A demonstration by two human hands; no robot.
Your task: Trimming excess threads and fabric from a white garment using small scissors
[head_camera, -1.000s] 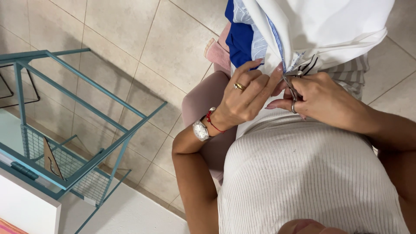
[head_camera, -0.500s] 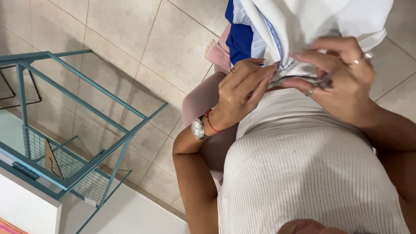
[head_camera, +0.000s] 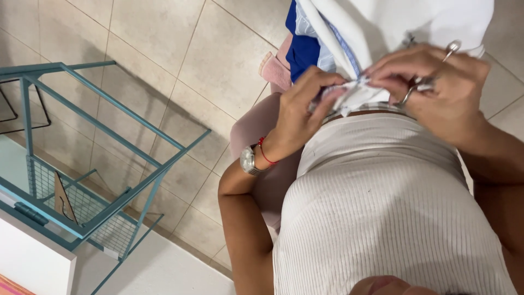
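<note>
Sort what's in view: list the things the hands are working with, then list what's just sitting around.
In hand:
left hand and right hand, both pinching the white cloth
small scissors in the right hand

Lying about:
teal metal rack
blue garment
pink sock
tiled floor

right hand (head_camera: 436,90) shifts from 3 o'clock of the left hand (head_camera: 305,109) up over the white cloth (head_camera: 355,95) | small scissors (head_camera: 420,84) now sit under its fingers | cloth edge bunches between both hands
</note>
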